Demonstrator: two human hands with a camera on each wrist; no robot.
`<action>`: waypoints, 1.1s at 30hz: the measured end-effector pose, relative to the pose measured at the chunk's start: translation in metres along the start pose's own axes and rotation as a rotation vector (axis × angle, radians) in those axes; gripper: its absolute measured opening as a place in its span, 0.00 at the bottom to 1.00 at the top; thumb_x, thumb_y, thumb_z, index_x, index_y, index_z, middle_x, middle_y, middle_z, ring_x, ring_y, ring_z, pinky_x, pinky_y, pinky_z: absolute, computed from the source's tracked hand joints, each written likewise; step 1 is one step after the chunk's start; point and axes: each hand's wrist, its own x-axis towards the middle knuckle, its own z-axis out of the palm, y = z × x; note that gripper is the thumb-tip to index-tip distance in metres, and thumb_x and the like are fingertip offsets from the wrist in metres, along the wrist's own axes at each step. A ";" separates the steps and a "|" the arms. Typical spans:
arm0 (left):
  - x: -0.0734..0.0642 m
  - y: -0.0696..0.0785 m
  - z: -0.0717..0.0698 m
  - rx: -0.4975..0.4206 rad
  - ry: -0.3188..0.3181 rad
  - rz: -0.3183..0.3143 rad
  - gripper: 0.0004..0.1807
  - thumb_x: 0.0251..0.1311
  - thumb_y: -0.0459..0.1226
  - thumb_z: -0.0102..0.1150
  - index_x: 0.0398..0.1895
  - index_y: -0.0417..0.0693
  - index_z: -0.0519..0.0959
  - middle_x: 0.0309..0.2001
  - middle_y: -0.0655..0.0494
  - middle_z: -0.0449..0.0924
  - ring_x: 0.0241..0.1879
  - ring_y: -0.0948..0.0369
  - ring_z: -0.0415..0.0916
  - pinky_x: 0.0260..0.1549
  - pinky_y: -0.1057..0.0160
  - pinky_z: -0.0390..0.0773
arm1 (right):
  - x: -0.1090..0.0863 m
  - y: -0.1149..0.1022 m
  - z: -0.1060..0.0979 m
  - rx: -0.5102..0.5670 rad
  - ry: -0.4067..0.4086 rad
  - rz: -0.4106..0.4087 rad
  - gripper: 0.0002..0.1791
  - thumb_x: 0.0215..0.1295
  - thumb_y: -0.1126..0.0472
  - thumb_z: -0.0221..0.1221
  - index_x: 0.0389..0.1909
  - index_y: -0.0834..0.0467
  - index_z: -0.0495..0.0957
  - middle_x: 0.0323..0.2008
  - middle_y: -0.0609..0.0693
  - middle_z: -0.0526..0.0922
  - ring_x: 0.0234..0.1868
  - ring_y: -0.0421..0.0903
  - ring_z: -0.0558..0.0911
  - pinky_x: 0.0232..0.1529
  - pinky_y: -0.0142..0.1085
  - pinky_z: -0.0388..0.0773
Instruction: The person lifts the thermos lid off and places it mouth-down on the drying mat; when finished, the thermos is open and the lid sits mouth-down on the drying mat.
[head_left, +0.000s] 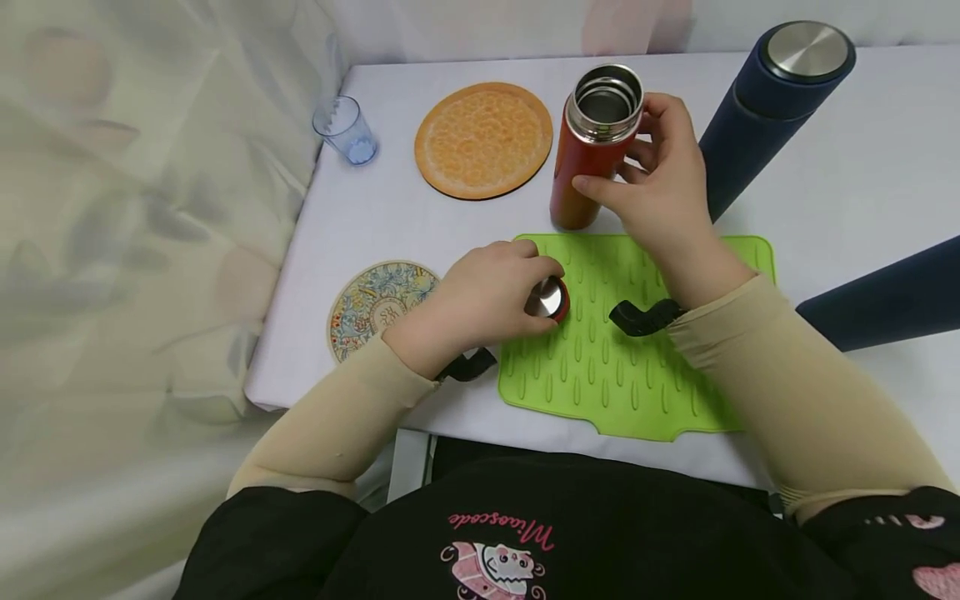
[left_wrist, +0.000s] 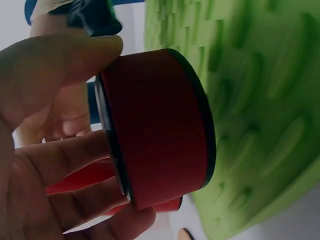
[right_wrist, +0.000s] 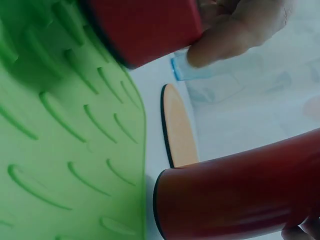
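My left hand (head_left: 498,292) holds a red bottle cap (left_wrist: 160,125) with a steel top, thumb on one side and fingers on the other. The cap is over the left part of a green ridged mat (head_left: 592,358); whether it touches the mat I cannot tell. Just past the mat's far edge is a red thermos bottle (head_left: 581,179), its steel mouth uncovered. My right hand (head_left: 667,179) grips this bottle from the right, around its upper body. In the right wrist view, the bottle (right_wrist: 235,195) and the cap (right_wrist: 147,30) both show.
A tall navy bottle (head_left: 765,108) with a steel-topped lid stands right of my right hand. Another dark blue object (head_left: 892,292) enters from the right edge. On the left are a round orange mat (head_left: 483,137), a patterned coaster (head_left: 378,300) and a blue glass (head_left: 348,133).
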 end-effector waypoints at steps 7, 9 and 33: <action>0.012 0.004 0.010 0.041 -0.042 0.023 0.29 0.64 0.54 0.75 0.66 0.58 0.85 0.51 0.58 0.82 0.48 0.57 0.78 0.48 0.54 0.82 | 0.003 0.006 0.001 -0.029 -0.010 0.034 0.45 0.55 0.80 0.76 0.71 0.49 0.71 0.65 0.50 0.78 0.66 0.52 0.83 0.73 0.42 0.80; 0.014 0.005 0.012 0.051 -0.051 0.025 0.28 0.65 0.53 0.74 0.67 0.58 0.85 0.52 0.57 0.82 0.51 0.55 0.79 0.49 0.53 0.83 | 0.004 0.006 0.001 -0.039 -0.012 0.039 0.46 0.56 0.80 0.76 0.72 0.49 0.71 0.66 0.51 0.79 0.66 0.52 0.83 0.73 0.42 0.80; 0.021 0.017 0.012 0.063 0.000 0.083 0.24 0.68 0.49 0.75 0.65 0.57 0.85 0.55 0.57 0.86 0.55 0.52 0.82 0.55 0.50 0.83 | 0.010 -0.008 0.000 -0.339 -0.140 0.177 0.45 0.71 0.61 0.74 0.83 0.42 0.63 0.80 0.50 0.71 0.79 0.49 0.76 0.79 0.42 0.73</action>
